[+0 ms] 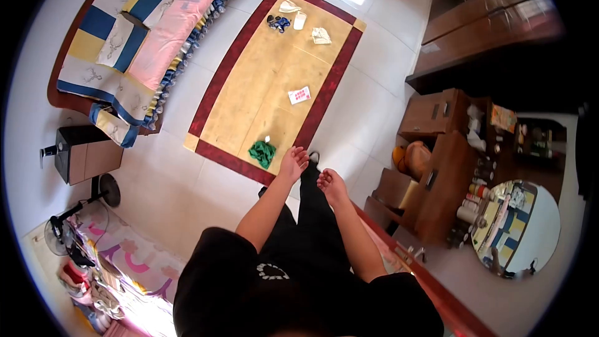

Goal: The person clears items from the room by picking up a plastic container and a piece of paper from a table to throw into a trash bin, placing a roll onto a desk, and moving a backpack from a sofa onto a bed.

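My left hand hovers in front of my body, palm turned inward, its fingers loosely bent and apart with nothing in them. To its right is my right hand, also without an object, its fingers more curled but not closed into a fist. The hands are apart from each other. Beyond them on the floor lies a tan mat with a dark red border. A crumpled green cloth or bag rests at its near end, closest to my left hand. A white packet with red print lies farther up the mat.
White items and a dark blue bundle lie at the mat's far end. A sofa and black fan stand left. At right are a wooden dresser, a round mirror and a drawer chair.
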Tool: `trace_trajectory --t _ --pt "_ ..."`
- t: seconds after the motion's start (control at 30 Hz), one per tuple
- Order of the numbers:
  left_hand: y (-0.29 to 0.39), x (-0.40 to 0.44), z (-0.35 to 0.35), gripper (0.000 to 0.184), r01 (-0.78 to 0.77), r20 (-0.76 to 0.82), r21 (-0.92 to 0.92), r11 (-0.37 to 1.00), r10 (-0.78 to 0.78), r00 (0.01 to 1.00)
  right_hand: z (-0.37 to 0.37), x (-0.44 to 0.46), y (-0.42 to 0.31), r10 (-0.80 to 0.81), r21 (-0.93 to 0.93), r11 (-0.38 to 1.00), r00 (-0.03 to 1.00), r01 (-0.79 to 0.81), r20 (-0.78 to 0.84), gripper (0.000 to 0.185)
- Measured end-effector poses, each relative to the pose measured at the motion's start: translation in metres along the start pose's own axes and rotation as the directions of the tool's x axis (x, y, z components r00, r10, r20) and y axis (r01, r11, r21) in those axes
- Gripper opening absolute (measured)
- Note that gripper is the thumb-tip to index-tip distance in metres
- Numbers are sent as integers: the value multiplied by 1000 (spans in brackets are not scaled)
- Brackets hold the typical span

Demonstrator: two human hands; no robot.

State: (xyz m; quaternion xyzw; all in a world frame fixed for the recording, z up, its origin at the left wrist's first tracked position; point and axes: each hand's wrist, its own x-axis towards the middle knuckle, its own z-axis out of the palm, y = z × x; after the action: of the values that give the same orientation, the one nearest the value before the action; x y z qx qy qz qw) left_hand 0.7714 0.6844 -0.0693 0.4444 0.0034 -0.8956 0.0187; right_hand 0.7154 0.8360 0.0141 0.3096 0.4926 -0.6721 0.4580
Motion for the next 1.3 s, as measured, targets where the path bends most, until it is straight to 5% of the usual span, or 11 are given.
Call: trace_trajectory --t 0.1,0.27,0.43,0.47,0.53,0.6,0.83,1.03,1.13,1.2,1.3 --pt "15 62 1 26 -70 -75 19 997 72 995 8 83 -33 -27 -253 967 1000 22 -15 16" --pt "27 139 -37 29 -137 -273 -32 990 123 954 21 239 -80 66 -401 912 996 -84 -59 19" --pt "48 217 -22 38 -190 -369 -9 982 173 913 41 393 -144 -92 -689 720 996 80 19 23" --pt "51 234 -18 38 -182 -379 -20 983 161 911 47 423 -158 -162 -738 653 983 170 83 24" --pt "65 268 -5 42 -223 -379 121 967 252 890 34 510 -175 -378 -905 193 880 379 288 32" --pt "72 294 6 46 -227 -379 126 966 258 888 78 528 -218 -477 -835 -235 690 497 545 43" --pt "88 328 33 44 -258 -308 108 960 279 910 180 608 -305 -450 -665 -670 531 330 718 58" --pt "78 306 48 34 -205 -299 -22 978 189 935 189 646 -306 -460 -595 -757 427 270 779 57" --pt "68 290 37 33 -183 -300 -42 982 162 940 170 625 -292 -408 -596 -723 479 351 777 50" --pt "60 283 38 32 -184 -299 -54 981 160 941 144 613 -272 -428 -593 -767 491 247 759 35" --pt "50 262 46 31 -177 -306 -63 982 150 940 108 572 -239 -285 -766 -563 797 310 532 28"
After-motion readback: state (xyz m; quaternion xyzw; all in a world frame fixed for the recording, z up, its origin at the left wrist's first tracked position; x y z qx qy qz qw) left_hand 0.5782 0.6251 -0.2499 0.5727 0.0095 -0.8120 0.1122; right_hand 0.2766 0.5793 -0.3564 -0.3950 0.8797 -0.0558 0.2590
